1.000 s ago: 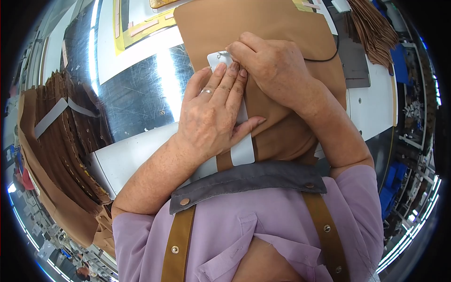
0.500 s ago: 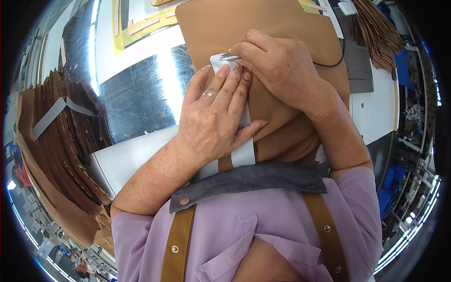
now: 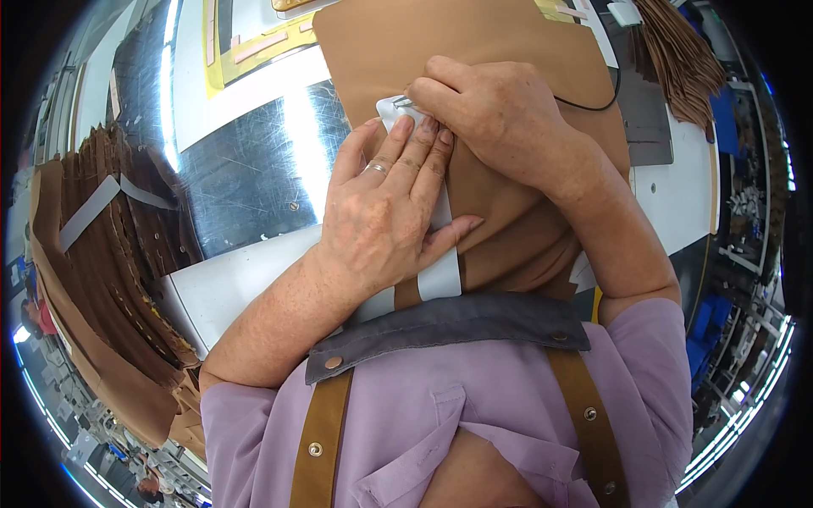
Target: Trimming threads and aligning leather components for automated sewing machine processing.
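White strip under flat, slightly spread left fingers, metal tool pinched in right fingers

Compared with half a second earlier, the right hand had shifted slightly toward 10 o'clock, and less of the metal tool showed beyond its fingers. The brown sheet had slipped a little toward 9 o'clock. More of the black cord emerged from behind the hand, toward 3 o'clock. The right elbow had swung slightly outward, and a yellow sliver had appeared beside it, between 3 and 4 o'clock.
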`<control>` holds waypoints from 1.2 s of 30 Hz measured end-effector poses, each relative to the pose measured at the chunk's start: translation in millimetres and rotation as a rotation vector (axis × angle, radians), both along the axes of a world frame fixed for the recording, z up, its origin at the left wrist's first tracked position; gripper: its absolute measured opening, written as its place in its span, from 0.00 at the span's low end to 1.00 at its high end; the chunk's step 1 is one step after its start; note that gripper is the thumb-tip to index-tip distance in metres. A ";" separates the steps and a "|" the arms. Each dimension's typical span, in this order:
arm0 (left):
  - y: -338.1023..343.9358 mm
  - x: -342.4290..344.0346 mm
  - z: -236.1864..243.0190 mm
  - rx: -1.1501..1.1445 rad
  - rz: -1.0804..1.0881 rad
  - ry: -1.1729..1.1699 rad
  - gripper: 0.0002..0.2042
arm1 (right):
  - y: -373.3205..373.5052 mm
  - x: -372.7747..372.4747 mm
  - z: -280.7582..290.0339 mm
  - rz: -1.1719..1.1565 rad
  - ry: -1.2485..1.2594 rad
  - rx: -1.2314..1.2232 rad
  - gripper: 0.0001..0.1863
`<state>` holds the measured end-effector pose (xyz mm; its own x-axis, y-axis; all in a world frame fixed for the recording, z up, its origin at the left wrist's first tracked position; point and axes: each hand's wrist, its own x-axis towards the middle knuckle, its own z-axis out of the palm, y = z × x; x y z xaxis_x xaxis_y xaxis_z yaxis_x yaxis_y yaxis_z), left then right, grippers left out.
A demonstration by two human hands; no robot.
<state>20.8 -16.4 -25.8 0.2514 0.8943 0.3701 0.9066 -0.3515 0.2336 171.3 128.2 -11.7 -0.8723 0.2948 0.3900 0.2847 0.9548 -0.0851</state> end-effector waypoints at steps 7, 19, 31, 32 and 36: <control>-1.2 1.7 -0.9 0.014 0.023 0.016 0.38 | 1.3 5.8 -4.9 -0.020 0.077 -0.018 0.08; 1.6 -1.7 -3.5 0.006 0.026 0.040 0.36 | -14.3 12.0 -3.6 -0.187 0.038 -0.201 0.12; 1.8 -1.7 -3.3 0.002 0.017 0.012 0.37 | -12.7 9.5 -1.4 -0.190 0.015 -0.219 0.11; 1.7 -1.7 -3.7 0.003 0.017 0.009 0.37 | -12.7 9.6 -1.3 -0.190 0.009 -0.224 0.11; 1.8 -2.2 -2.9 -0.003 0.012 0.009 0.37 | -12.0 7.6 0.0 -0.184 0.004 -0.210 0.10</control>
<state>18.7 -14.6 -28.7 0.2436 0.8984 0.3653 0.9130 -0.3395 0.2261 179.0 116.2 -11.8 -0.7953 0.5227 0.3070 0.4508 0.8486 -0.2768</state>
